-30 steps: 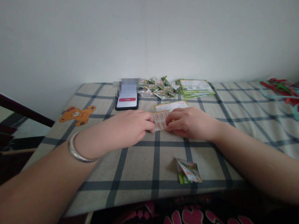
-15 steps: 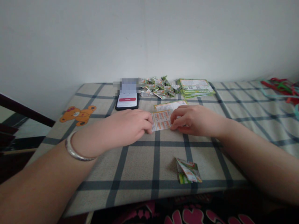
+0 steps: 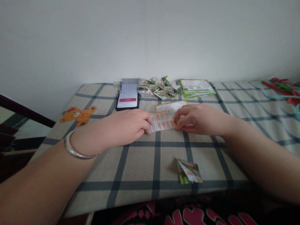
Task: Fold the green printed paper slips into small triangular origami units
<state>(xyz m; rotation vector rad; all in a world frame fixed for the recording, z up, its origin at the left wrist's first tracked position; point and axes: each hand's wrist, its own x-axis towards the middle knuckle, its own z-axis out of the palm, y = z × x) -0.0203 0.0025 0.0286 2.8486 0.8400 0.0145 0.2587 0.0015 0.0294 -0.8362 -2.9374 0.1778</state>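
Note:
Between my two hands lies a small printed paper card (image 3: pixel 162 120) with orange blocks, close to the tablecloth. My left hand (image 3: pixel 131 126) has its curled fingers on the card's left end. The right end is pinched between thumb and fingers of my right hand (image 3: pixel 197 120). Just behind, a second printed card (image 3: pixel 165 106) lies flat, partly covered by the first card and my right hand. Nearer to me sits a folded green and white paper piece (image 3: pixel 189 172), standing slightly off the cloth.
A phone (image 3: pixel 127 98) with a lit screen lies at the back left, beside a heap of folded papers (image 3: pixel 161 88). Right of them is a stack of green-edged cards (image 3: pixel 197 87). A bear sticker (image 3: pixel 78 116) is at left; red and green strips (image 3: pixel 281 87) lie far right.
My right hand has shifted slightly to the right along the card, so more of its right part shows. My left fingers have moved slightly left, and the other things stay put.

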